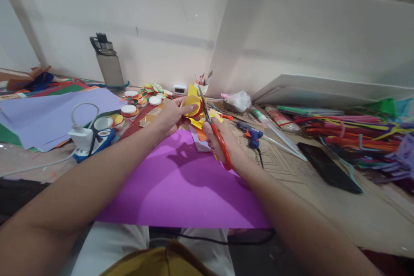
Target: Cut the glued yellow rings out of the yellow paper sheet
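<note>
Yellow disc (190,105) with a red edge is held above the near part of the cluttered table (343,211), pinched in the left hand (170,116), while red-handled scissors (224,148) are gripped in the right hand (226,136), blades beside it. Pens and brushes are held in a white cup (201,88) behind; the contents of the grey bottle (111,71) cannot be made out. The purple sheet (181,194) is overhung by both forearms, flanked by a power strip (97,143) and blue glue gun (254,137)
</note>
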### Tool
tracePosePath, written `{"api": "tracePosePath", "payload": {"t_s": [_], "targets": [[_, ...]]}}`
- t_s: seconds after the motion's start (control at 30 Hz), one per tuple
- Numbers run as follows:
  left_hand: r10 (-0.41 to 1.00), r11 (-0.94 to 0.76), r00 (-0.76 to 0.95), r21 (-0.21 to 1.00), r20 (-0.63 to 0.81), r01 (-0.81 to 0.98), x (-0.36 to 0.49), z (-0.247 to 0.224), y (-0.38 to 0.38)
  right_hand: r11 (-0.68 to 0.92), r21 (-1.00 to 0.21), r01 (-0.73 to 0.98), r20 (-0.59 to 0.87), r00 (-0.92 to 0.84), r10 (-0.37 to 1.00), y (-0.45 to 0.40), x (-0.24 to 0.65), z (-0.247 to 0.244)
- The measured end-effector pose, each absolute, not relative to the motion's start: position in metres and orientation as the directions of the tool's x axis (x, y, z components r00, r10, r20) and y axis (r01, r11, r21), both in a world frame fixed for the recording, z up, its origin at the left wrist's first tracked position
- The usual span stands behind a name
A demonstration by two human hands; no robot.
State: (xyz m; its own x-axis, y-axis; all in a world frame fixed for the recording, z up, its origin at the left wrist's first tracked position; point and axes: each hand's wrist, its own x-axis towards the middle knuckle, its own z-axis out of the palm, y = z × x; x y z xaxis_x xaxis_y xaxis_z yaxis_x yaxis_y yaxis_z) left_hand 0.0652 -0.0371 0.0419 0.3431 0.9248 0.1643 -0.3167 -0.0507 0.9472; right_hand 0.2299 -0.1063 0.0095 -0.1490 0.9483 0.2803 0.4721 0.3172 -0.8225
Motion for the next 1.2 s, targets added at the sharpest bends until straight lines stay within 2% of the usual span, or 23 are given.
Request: {"api": "tracePosePath", "payload": {"t_s": [0.3, 0.67, 1.2], "targets": [[0.939, -0.042, 0.312, 0.948, 0.146, -0.315, 0.0625, 0.0421, -0.0352, 0.332, -0.795, 0.508, 0.308, -0.135, 0.942, -0.106, 0.2296, 0.0099], [0.945, -0.061, 0.28, 0.934, 0.167, -0.353, 0.0684, 0.0378, -0.0378, 0.338, -0.825, 0.453, 0.29, -0.175, 0.941, -0.1047, 0.2284, 0.0096], [0.943, -0.078, 0.281, 0.94, 0.177, -0.332, 0.0691, 0.0398, -0.0409, 0.292, -0.861, 0.417, 0.271, -0.11, 0.956, -0.1059, 0.2279, 0.0076]]}}
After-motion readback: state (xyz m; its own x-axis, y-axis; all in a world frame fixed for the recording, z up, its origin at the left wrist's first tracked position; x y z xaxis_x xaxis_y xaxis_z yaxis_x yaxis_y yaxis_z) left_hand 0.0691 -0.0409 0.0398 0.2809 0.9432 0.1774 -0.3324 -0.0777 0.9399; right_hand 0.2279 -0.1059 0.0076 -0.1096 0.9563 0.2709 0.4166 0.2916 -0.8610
